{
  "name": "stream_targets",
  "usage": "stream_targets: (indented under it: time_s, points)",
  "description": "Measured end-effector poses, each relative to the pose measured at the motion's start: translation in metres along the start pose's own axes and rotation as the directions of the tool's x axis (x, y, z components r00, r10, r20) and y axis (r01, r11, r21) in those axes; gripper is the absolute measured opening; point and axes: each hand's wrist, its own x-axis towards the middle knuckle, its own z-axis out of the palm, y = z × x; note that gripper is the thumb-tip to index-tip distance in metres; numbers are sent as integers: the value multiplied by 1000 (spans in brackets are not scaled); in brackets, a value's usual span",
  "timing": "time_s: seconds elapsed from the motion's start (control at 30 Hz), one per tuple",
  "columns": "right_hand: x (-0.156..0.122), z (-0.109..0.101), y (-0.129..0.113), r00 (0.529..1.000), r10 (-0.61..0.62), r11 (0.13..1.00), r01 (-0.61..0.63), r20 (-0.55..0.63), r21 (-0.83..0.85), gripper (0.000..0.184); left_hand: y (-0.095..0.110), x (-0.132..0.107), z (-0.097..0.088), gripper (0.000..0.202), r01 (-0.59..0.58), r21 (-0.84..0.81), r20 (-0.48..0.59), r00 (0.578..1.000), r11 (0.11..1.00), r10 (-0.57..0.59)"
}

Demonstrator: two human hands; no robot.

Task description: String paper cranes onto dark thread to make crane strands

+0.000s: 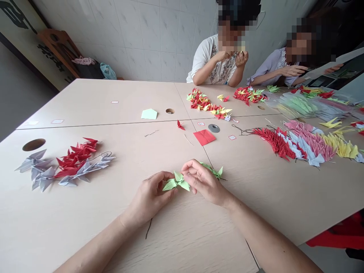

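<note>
My left hand (155, 191) has its thumb and fingers closed on the left side of a light green folded paper crane (176, 182), low over the table. From the right, my right hand (206, 182) pinches at the same crane; its fingers cover part of it. Behind my right hand, more green paper cranes (217, 172) lie on a dark cord, partly hidden. A dark cord end (148, 229) sticks out below my left wrist. Red folded cranes (76, 155) and grey-white ones (42, 172) lie strung together to the left.
Ahead lie a creased red paper square (204, 137), a grey ring (214, 128), a small red crane (180, 125) and green paper (149, 113). Crane strings (309, 140) and plastic bags (301, 104) cover the right. Two people (212, 62) sit across the table (93, 223).
</note>
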Motion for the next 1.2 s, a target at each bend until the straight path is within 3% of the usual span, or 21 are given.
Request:
stream_targets:
  time_s: [0.1,0.13,0.3,0.37,0.6,0.8,1.07,1.2]
  points:
    - [-1,2,0,1000,-5,985,10,29,-172,61,1,0,0,18,-23,74,-34,999,997,25]
    - [-1,4,0,1000,-16,964,20,18,-264,65,0,0,0,18,-31,90,-40,999,995,35]
    - [1,7,4,988,-133,836,71,-75,-544,21,-5,2,-1,17,-105,180,-59,991,978,118]
    - [3,4,5,982,-165,793,79,-89,-604,14,-7,3,-1,16,-122,204,-61,989,971,137]
    - [2,-9,9,983,-173,712,83,-61,-697,24,-9,1,0,12,-130,300,-54,987,945,153]
    - [-3,-2,2,990,-138,668,79,-20,-740,35,-9,1,2,16,-152,396,-10,986,906,169]
    - [0,9,11,966,-256,583,123,-38,-803,13,-7,0,2,9,-168,385,-12,982,908,187]
    - [3,12,11,944,-323,552,133,-64,-823,19,-2,-1,1,6,-179,355,3,982,917,190]
